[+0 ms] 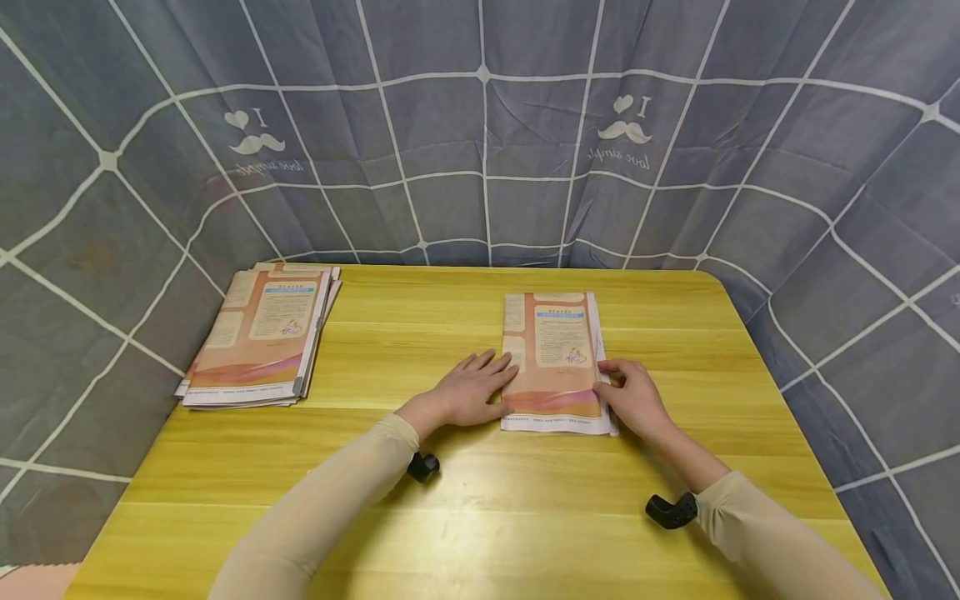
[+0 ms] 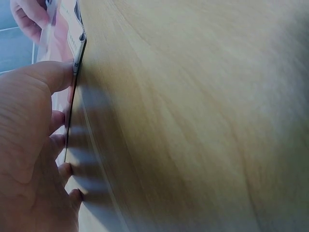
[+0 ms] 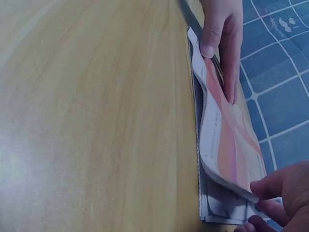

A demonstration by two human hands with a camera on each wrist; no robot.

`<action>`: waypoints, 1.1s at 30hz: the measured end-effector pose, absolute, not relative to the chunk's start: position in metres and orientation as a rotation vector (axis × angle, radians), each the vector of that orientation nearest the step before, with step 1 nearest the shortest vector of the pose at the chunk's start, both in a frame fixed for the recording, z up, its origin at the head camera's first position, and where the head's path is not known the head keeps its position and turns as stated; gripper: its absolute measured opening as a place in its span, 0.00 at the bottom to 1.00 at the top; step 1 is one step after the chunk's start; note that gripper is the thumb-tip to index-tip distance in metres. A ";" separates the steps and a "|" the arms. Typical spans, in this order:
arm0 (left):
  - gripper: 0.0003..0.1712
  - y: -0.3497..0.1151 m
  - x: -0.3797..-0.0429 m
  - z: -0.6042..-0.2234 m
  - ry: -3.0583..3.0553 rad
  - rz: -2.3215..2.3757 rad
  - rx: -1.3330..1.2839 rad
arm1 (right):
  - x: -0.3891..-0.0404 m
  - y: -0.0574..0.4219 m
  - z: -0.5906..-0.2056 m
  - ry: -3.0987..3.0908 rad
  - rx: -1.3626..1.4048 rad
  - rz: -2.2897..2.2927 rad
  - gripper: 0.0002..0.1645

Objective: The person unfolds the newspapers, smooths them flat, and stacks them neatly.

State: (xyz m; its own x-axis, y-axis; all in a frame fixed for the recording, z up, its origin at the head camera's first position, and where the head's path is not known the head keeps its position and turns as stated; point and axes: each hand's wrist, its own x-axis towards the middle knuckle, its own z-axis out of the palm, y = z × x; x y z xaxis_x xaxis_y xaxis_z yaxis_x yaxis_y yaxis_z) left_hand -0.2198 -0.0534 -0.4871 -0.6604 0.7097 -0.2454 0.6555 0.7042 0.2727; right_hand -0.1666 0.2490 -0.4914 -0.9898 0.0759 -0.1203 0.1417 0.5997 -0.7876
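A folded newspaper (image 1: 555,358) with orange and cream print lies on the wooden table in the head view. My left hand (image 1: 472,390) is at its left edge, fingers extended, with the thumb and fingertips touching the fold, as the left wrist view also shows. At the opposite edge, my right hand (image 1: 633,398) pinches the upper layers between thumb and fingers. In the right wrist view those layers bow up from the sheets (image 3: 227,205) beneath, near my right hand (image 3: 287,191).
A stack of similar folded newspapers (image 1: 258,333) lies at the table's left side. The yellow wooden table (image 1: 465,517) extends around the single newspaper. Grey gridded cloth (image 1: 525,133) hangs behind and along both sides. Black camera mounts (image 1: 671,510) sit at my wrists.
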 end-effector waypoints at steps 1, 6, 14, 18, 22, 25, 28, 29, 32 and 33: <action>0.43 -0.053 -0.220 -0.487 2.581 0.229 1.071 | -0.167 0.249 -0.491 2.749 0.192 -1.351 0.25; 0.43 -0.054 -0.220 -0.486 2.575 0.236 1.066 | -0.170 0.253 -0.490 2.762 0.227 -1.280 0.20; 0.43 -0.054 -0.220 -0.485 2.564 0.244 1.060 | -0.172 0.255 -0.487 2.813 0.209 -1.199 0.17; 0.43 -0.054 -0.220 -0.484 2.560 0.254 1.059 | -0.167 0.252 -0.487 2.851 0.188 -1.272 0.17; 0.43 -0.053 -0.220 -0.485 2.564 0.238 1.053 | -0.164 0.249 -0.487 2.839 0.174 -1.393 0.16; 0.43 -0.053 -0.220 -0.485 2.563 0.235 1.048 | -0.163 0.245 -0.484 2.757 0.185 -1.522 0.17; 0.43 -0.053 -0.220 -0.485 2.562 0.235 1.046 | -0.162 0.240 -0.481 2.666 0.196 -1.647 0.18; 0.43 -0.053 -0.220 -0.485 2.561 0.236 1.046 | -0.162 0.239 -0.481 2.645 0.202 -1.675 0.18; 0.43 -0.053 -0.220 -0.484 2.561 0.232 1.045 | -0.163 0.235 -0.479 2.626 0.221 -1.714 0.19; 0.43 -0.052 -0.220 -0.484 2.561 0.233 1.045 | -0.163 0.234 -0.479 2.621 0.231 -1.722 0.20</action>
